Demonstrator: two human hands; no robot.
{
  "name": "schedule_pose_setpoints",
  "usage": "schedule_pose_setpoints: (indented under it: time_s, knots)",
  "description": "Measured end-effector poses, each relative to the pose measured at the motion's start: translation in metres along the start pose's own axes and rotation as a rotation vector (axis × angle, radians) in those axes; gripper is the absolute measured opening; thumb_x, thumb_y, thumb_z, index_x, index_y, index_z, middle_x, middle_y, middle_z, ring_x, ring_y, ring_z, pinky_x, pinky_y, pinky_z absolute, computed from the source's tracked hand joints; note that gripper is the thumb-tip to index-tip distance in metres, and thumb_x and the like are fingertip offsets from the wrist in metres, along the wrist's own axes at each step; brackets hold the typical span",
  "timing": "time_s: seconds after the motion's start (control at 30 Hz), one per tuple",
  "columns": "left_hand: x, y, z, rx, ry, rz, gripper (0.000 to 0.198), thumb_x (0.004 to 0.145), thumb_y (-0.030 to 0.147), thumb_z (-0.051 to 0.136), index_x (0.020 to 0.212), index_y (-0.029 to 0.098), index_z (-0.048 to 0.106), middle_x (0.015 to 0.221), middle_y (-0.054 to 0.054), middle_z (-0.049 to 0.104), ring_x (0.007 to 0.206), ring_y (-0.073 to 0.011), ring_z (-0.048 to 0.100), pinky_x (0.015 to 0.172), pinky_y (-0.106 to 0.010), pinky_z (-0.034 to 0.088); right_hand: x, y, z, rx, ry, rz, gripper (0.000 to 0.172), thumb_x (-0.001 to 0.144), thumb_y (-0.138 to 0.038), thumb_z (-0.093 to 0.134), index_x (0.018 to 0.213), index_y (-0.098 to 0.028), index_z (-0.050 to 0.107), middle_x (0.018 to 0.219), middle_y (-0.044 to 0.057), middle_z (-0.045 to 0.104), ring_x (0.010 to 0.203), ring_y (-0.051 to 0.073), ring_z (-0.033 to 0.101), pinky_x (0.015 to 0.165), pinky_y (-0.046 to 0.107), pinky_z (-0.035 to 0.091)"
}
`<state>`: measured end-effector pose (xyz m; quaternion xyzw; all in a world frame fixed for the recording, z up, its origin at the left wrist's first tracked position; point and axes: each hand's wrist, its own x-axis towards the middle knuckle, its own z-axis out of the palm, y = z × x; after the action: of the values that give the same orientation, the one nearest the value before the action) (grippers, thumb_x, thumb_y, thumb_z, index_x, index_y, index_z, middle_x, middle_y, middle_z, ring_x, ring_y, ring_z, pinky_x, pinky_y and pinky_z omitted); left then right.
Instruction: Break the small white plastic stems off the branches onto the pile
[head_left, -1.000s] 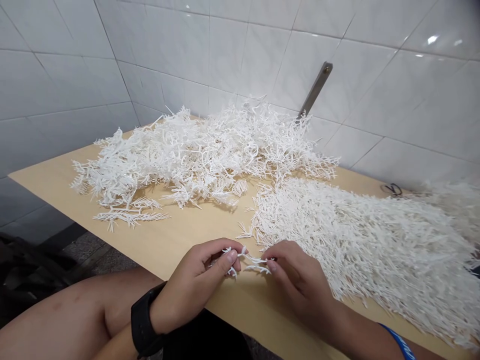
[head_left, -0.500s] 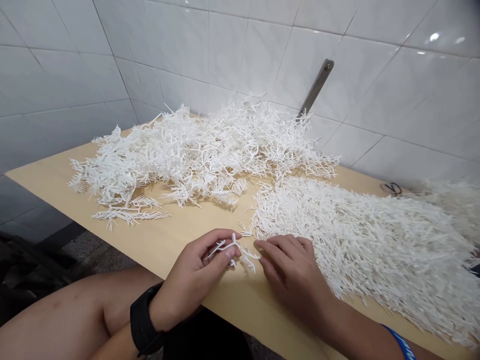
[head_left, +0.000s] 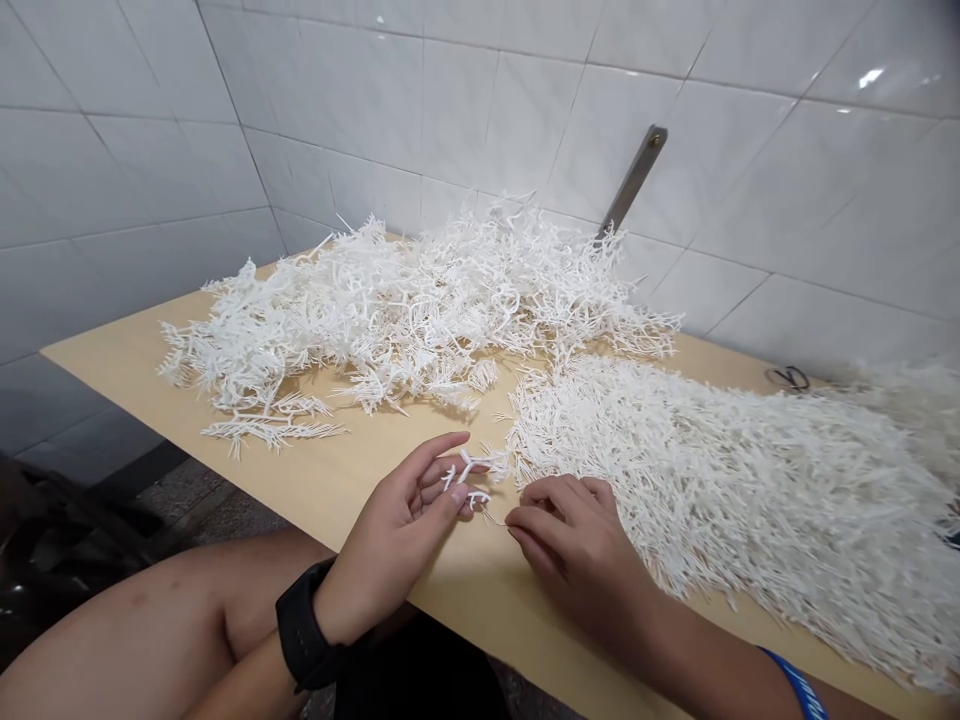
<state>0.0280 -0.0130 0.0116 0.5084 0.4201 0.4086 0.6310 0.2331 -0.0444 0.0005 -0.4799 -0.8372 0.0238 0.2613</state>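
Note:
My left hand [head_left: 412,515] holds a small white branched plastic piece [head_left: 465,470] between thumb and fingers, its index finger stretched out above it. Just to the right, my right hand [head_left: 574,530] has thumb and index finger pinched at the tip of a thin strand of that piece. Behind both hands, a loose heap of larger white branched pieces [head_left: 420,300] covers the back of the tan board [head_left: 390,445]. A denser pile of small white sprigs [head_left: 735,470] lies to the right, beside my right hand.
A grey metal bar [head_left: 634,180] rises from behind the heap, against the tiled wall [head_left: 360,90]. A dark looped cord [head_left: 787,378] lies at the board's back right. The board's front edge runs above my legs.
My left hand has turned the piece, and its index finger has lifted off it. My right fingertips have closed on a thin strand. The view has shifted slightly.

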Motion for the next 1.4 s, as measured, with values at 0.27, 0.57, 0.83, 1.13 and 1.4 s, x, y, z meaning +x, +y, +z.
schedule_pose_setpoints:
  time_s: [0.27, 0.57, 0.83, 1.13, 1.4]
  knots:
    - [0.0, -0.005, -0.003, -0.076, 0.064, 0.024, 0.047, 0.09, 0.038, 0.06, 0.131, 0.02, 0.047, 0.127, -0.012, 0.062, 0.111, -0.0226, 0.065, 0.095, -0.036, 0.052, -0.004, 0.001, 0.002, 0.055, -0.04, -0.029, 0.018, 0.094, -0.016, 0.054, 0.108, -0.02, 0.065, 0.092, 0.004, 0.064, 0.085, 0.018, 0.058, 0.078, 0.035, 0.031]
    - [-0.001, -0.004, -0.004, -0.059, 0.044, 0.031, 0.034, 0.092, 0.036, 0.059, 0.123, 0.023, 0.056, 0.133, -0.009, 0.062, 0.115, -0.0237, 0.064, 0.102, -0.037, 0.047, -0.003, 0.005, 0.005, 0.123, -0.071, -0.075, 0.016, 0.095, -0.018, 0.053, 0.105, -0.02, 0.065, 0.092, 0.005, 0.062, 0.085, 0.019, 0.056, 0.077, 0.036, 0.036]
    - [0.0, -0.001, -0.004, -0.013, 0.046, 0.013, 0.03, 0.09, 0.036, 0.061, 0.116, 0.023, 0.058, 0.129, -0.009, 0.064, 0.113, -0.0236, 0.064, 0.099, -0.035, 0.049, -0.001, -0.003, -0.005, 0.118, -0.19, -0.143, 0.032, 0.095, -0.019, 0.053, 0.125, -0.026, 0.06, 0.116, 0.009, 0.063, 0.104, 0.024, 0.054, 0.087, 0.042, 0.04]
    - [0.002, -0.005, -0.002, -0.058, 0.124, 0.092, 0.031, 0.09, 0.033, 0.061, 0.119, 0.024, 0.057, 0.128, -0.008, 0.064, 0.112, -0.0231, 0.065, 0.1, -0.038, 0.049, 0.002, -0.003, -0.008, 0.138, -0.242, -0.191, 0.03, 0.097, -0.016, 0.046, 0.125, -0.019, 0.058, 0.13, 0.005, 0.065, 0.123, 0.023, 0.05, 0.103, 0.042, 0.035]
    - [-0.001, 0.001, -0.003, 0.117, 0.063, 0.069, 0.028, 0.091, 0.032, 0.061, 0.116, 0.023, 0.067, 0.116, -0.007, 0.071, 0.107, -0.0201, 0.067, 0.098, -0.031, 0.051, 0.002, -0.01, -0.017, 0.127, -0.432, -0.26, 0.04, 0.098, -0.023, 0.045, 0.137, -0.027, 0.049, 0.154, 0.002, 0.041, 0.145, 0.029, 0.026, 0.112, 0.052, 0.026]
